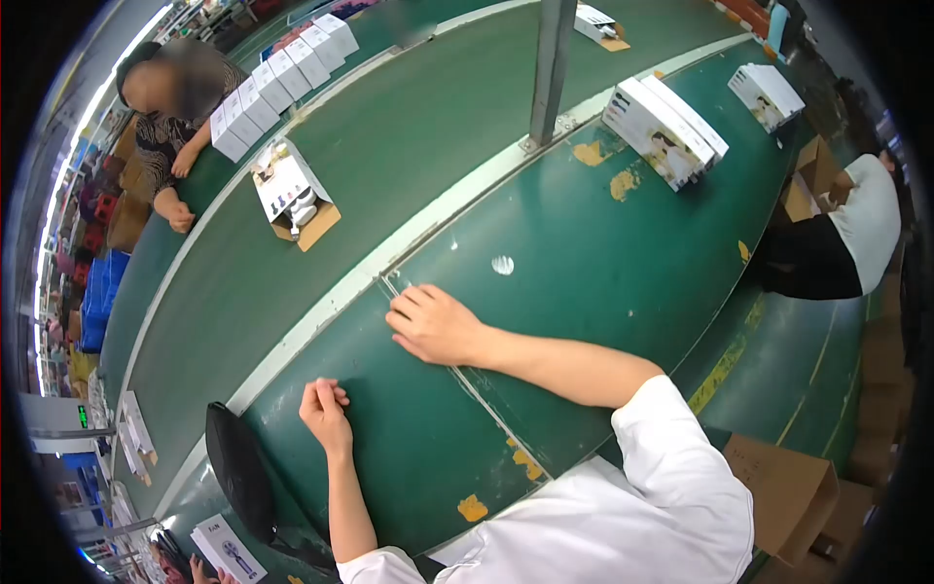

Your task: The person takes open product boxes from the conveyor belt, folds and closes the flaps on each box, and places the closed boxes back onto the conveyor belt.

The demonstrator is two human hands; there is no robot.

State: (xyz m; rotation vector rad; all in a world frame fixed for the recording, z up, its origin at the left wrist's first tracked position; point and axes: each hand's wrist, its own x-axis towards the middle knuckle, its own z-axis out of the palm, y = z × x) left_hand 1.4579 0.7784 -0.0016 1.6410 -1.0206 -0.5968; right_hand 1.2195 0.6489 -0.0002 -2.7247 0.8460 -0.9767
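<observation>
My left hand is held over the green worktable, its fingers curled into a loose fist with nothing visible in them. Farther forward, my right hand rests palm down beside a seam in the tabletop. Its fingers are bent and slightly apart, and I see no object under them. Left of my left hand lies a black pouch. Beyond both hands, an open printed box lies on the green conveyor belt, with a white item showing at its open end.
A metal post rises from the belt's rail. White printed boxes stand at the table's far right, and a row of white boxes lines the opposite side. Co-workers sit across the belt and at right. A cardboard carton is behind my right elbow.
</observation>
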